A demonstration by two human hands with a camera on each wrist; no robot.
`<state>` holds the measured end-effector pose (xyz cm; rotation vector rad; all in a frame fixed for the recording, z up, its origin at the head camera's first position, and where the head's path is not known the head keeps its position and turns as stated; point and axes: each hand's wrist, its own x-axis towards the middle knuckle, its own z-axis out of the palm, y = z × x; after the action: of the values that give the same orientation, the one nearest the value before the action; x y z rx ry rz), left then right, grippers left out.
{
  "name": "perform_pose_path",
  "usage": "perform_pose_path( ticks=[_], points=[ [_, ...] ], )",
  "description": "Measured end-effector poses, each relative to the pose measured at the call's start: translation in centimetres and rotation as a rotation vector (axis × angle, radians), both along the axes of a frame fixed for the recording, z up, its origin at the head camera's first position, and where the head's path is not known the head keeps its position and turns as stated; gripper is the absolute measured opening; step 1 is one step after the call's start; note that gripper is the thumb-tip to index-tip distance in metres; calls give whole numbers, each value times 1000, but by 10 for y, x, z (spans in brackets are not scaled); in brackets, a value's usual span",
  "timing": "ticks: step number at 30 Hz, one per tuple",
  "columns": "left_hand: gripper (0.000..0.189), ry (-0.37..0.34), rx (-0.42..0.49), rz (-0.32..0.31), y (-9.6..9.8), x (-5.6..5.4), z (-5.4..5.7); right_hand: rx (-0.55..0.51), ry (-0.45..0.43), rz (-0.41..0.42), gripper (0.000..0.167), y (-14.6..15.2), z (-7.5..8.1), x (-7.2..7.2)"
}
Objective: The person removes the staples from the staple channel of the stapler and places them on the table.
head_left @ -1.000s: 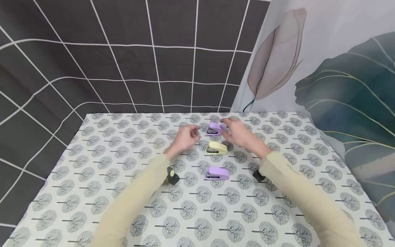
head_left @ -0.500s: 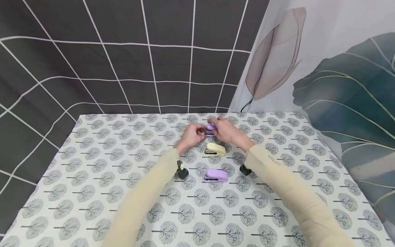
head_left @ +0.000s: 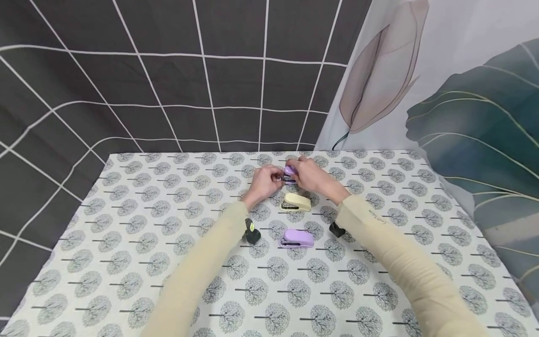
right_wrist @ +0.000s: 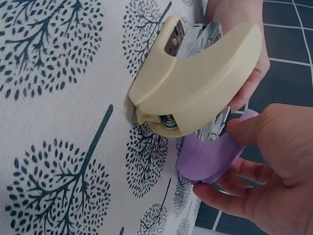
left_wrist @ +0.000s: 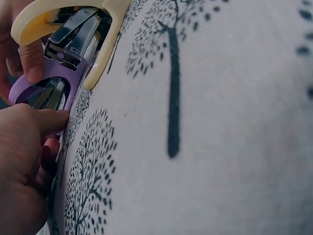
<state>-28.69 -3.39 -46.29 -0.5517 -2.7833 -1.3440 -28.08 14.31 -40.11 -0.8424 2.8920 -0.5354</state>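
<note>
Nearest in my head feed: cream sleeves (head_left: 198, 267), cut off at the bottom; lettering (head_left: 377, 217) on the right one too small for me to read. Black wrist cameras (head_left: 252, 232) under the cuffs. Next, near purple stapler (head_left: 297, 238): smooth, rounded shell, lying on the cloth (head_left: 139, 262). Beyond it, yellow stapler (head_left: 296, 202): curved plastic shell, shiny metal inside; my left wrist view crops its top. Last in the row, far purple stapler (right_wrist: 205, 159), looks to rest on the cloth near the back edge. Left hand (head_left: 264, 182) pinches its front end, thumb and finger closed on it; right hand (head_left: 312, 176) grips the rear, thumb opposite fingers. Hands hide much of it from my head view; in the right wrist view the yellow one blocks its front. Cloth: white weave, dark tree print. Behind: dark sheet (head_left: 168, 79), wavy white grid; right of that, pale leaf-print curtain (head_left: 379, 93).
</note>
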Motion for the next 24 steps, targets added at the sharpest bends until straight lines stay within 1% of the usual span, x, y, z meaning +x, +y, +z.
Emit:
perform_pose_path(
  ticks=[5, 10, 16, 21, 24],
  points=[
    [26, -6, -11, -6, 3, 2, 3, -24, 1, -17, 41, 4, 2, 1],
    [29, -4, -39, -5, 3, 1, 3, -95, -29, -45, 41, 10, 5, 0],
    [27, -5, -48, -5, 1, 2, 3, -167, -29, -19, 36, 22, 6, -2],
    [28, 19, -60, -27, 1, 2, 3, -238, -87, -21, 36, 32, 5, -2],
    [29, 18, -60, -35, 0, 2, 3, -266, -117, -36, 36, 38, 4, -2]
  ],
)
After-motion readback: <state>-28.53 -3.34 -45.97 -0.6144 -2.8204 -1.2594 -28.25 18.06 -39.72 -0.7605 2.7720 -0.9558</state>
